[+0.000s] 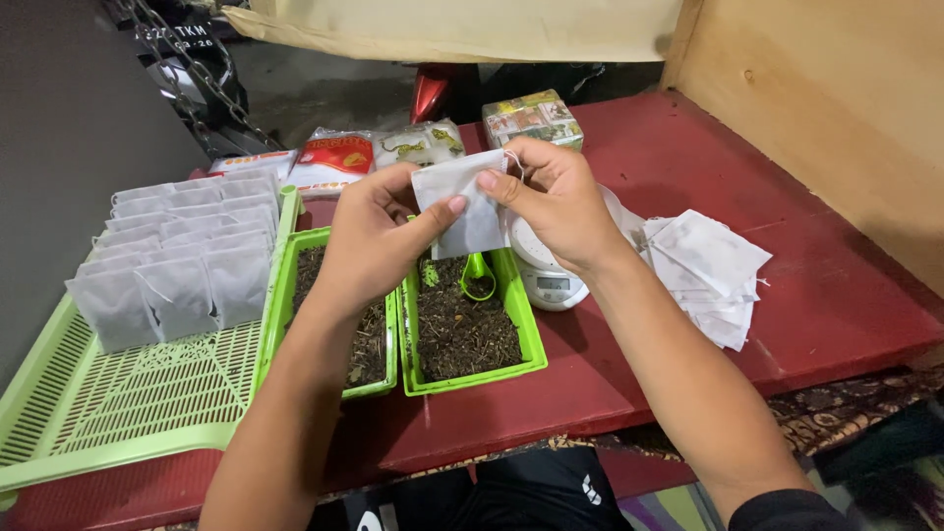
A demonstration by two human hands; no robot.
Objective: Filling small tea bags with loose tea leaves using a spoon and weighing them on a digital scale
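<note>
Red-painted wooden worktop (836, 295), w/ a light-green slatted plastic tray (118, 403) at its near left edge. Two bright-green rectangular plastic tubs side by side: left tub (379, 385) and right tub (526, 339), both w/ dark dried leaf bits; small green scoop (479, 275) lies in the right one. Above them, left hand (369, 241) & right hand (560, 202) both pinch a small white paper filter pouch (467, 202) by its top. Filled white pouches (177, 265) stand in rows in the tray. Right: white digital scale (546, 280), loose pile of empty white pouches (708, 270). Far: red-and-white flat packets (329, 157), multicoloured square box (531, 118).
</note>
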